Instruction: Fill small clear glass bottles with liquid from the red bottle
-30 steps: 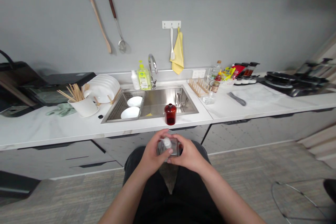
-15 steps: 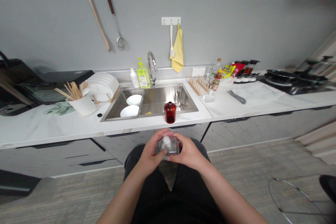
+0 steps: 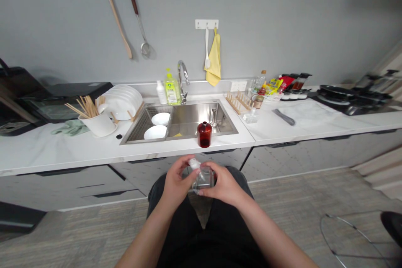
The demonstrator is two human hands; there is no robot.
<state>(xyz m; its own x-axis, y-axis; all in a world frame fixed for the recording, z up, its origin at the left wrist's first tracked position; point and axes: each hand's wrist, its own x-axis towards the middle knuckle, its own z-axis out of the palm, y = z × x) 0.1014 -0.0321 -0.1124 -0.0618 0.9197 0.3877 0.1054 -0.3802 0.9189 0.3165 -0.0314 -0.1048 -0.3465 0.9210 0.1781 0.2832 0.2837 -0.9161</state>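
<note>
Above my lap, my right hand [image 3: 221, 183] is wrapped round the right side of a clear, square-sided container [image 3: 204, 179]. My left hand [image 3: 179, 180] grips a small white, pump-like top [image 3: 194, 164] between fingers and thumb. That top leans to the upper left, at the container's left side. Whether it is still joined to the container cannot be made out. On the counter edge just beyond my hands, an open-necked amber bottle [image 3: 204, 135] stands upright.
Behind the bottle is a steel sink [image 3: 188, 122] holding two white bowls [image 3: 156, 132] in a basket. A chopstick holder [image 3: 99, 124] and white plates [image 3: 125, 98] stand on the left. A wooden rack [image 3: 239, 104] and condiments are to the right, with a stove [image 3: 339, 98] farther along.
My left fingers have moved from round the container onto the white top. The top has shifted up and left and now tilts. My right hand still holds the container.
</note>
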